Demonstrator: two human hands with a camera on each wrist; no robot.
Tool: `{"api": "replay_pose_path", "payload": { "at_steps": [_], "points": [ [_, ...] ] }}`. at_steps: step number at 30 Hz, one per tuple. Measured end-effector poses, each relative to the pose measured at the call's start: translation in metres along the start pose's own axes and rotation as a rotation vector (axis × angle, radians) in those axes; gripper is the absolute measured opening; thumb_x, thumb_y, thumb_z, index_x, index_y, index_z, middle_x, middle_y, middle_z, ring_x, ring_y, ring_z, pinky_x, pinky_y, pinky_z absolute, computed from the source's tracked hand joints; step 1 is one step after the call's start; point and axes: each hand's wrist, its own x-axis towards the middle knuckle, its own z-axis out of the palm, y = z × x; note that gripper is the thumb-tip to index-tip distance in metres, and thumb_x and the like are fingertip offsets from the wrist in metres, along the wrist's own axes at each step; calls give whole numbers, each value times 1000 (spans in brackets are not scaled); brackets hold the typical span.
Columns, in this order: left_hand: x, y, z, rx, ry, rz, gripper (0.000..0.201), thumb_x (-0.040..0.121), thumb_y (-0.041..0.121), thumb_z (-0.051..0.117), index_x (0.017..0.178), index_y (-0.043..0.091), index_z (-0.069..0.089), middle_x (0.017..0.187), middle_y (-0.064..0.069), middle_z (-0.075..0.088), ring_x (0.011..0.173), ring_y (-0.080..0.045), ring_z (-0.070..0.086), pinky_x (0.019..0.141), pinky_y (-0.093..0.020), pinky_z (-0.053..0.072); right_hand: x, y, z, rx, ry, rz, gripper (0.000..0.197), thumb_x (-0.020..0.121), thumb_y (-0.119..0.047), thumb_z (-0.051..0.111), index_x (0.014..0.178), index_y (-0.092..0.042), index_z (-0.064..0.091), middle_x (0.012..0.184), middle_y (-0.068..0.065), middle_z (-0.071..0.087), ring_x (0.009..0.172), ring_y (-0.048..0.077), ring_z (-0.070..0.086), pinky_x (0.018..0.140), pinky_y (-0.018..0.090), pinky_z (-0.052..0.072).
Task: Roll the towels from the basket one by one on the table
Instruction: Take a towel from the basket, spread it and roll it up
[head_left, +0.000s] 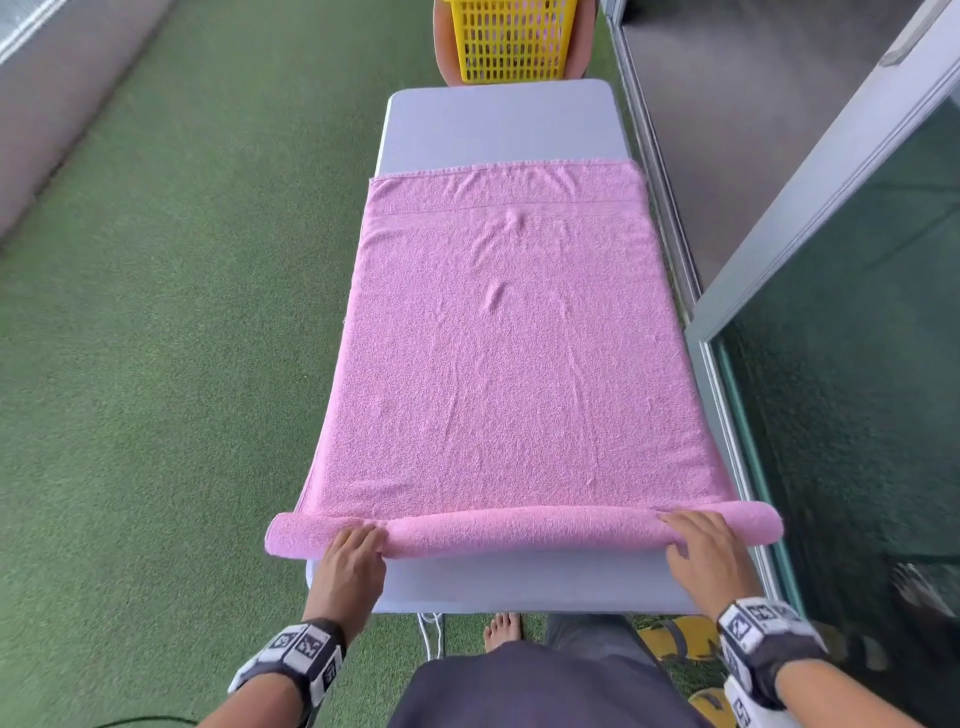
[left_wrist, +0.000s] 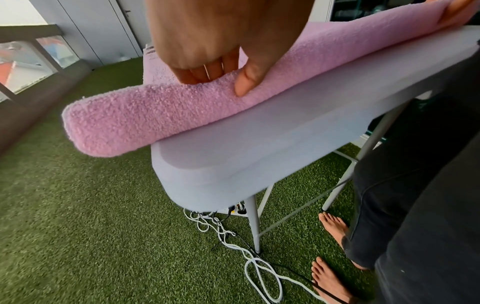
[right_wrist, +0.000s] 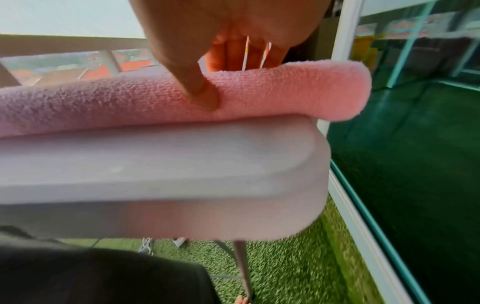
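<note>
A pink towel (head_left: 504, 338) lies spread lengthwise over the grey table (head_left: 498, 124). Its near end is rolled into a narrow tube (head_left: 519, 530) that overhangs both table sides. My left hand (head_left: 353, 553) grips the roll (left_wrist: 155, 115) near its left end, fingers over the top and thumb against the near side. My right hand (head_left: 698, 545) grips the roll (right_wrist: 285, 92) near its right end the same way, thumb pressed into the front. A yellow basket (head_left: 511, 39) stands beyond the far end of the table; its inside is hidden.
Green artificial turf (head_left: 182, 312) covers the floor on the left. A glass sliding door and its metal frame (head_left: 737, 364) run close along the table's right side. White cables (left_wrist: 233, 236) lie under the table by my bare feet (left_wrist: 335, 228).
</note>
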Motion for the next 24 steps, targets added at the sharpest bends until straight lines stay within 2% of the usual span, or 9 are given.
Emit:
{"api": "replay_pose_path", "payload": {
  "at_steps": [3,6,9,11,13,16,20,21,24],
  "points": [
    [13,-1,-9,-63,-78,-100,22,71,0,77,79,18,67,80,6,68,74,-11,60,72,-28,51,24,-2,-21,-118,-134,-28,6,81,-26,61,80,-32,63,87,-11,64,87,14,53,82,34,42],
    [33,-1,-16,-98,-153,-205,11,82,7,68,80,18,69,77,7,66,72,-10,58,73,-27,50,45,-9,-32,-199,-250,24,22,86,-30,47,65,-30,42,78,-10,55,83,14,46,74,32,32],
    [54,0,-20,-120,-217,-246,13,88,6,62,85,17,70,76,5,65,67,-10,61,65,-19,48,59,-10,-34,-110,-209,57,10,85,-18,54,87,-28,55,91,-9,60,85,16,54,77,32,40],
    [65,3,-21,-72,-162,-248,16,84,3,62,89,17,68,83,5,63,74,-13,57,76,-29,49,65,-12,-36,-96,-151,59,20,83,-13,61,95,-27,55,95,-6,55,88,17,53,79,33,43],
    [69,3,-20,42,-89,-228,20,75,-2,64,83,16,61,83,4,58,78,-17,50,78,-37,43,66,-16,-34,-147,-119,39,20,82,-9,62,86,-25,50,91,-6,48,90,17,48,82,31,38],
    [65,6,-14,64,-32,-172,26,73,-8,63,71,14,50,69,4,49,61,-16,43,62,-34,46,55,-24,-22,-136,-82,-21,31,75,4,63,79,-23,48,85,-6,51,84,18,52,75,28,39],
    [42,10,0,-23,83,-147,11,84,8,37,83,17,44,77,3,45,69,-16,37,63,-29,36,32,-16,-11,-179,-38,-42,42,65,-8,72,104,-17,61,101,-2,63,91,18,59,83,35,52],
    [35,9,3,-22,78,-135,13,79,8,41,88,16,46,82,2,48,74,-17,37,67,-31,41,27,-13,-9,-191,-36,-54,51,60,-8,76,108,-15,62,107,0,64,97,20,62,86,38,53],
    [24,0,9,37,33,-88,54,61,-3,74,112,6,56,106,-7,60,96,-21,47,86,-43,52,21,-8,-3,-184,-45,-67,66,56,-4,81,119,-10,64,120,5,64,110,24,62,95,43,51]
  ]
}}
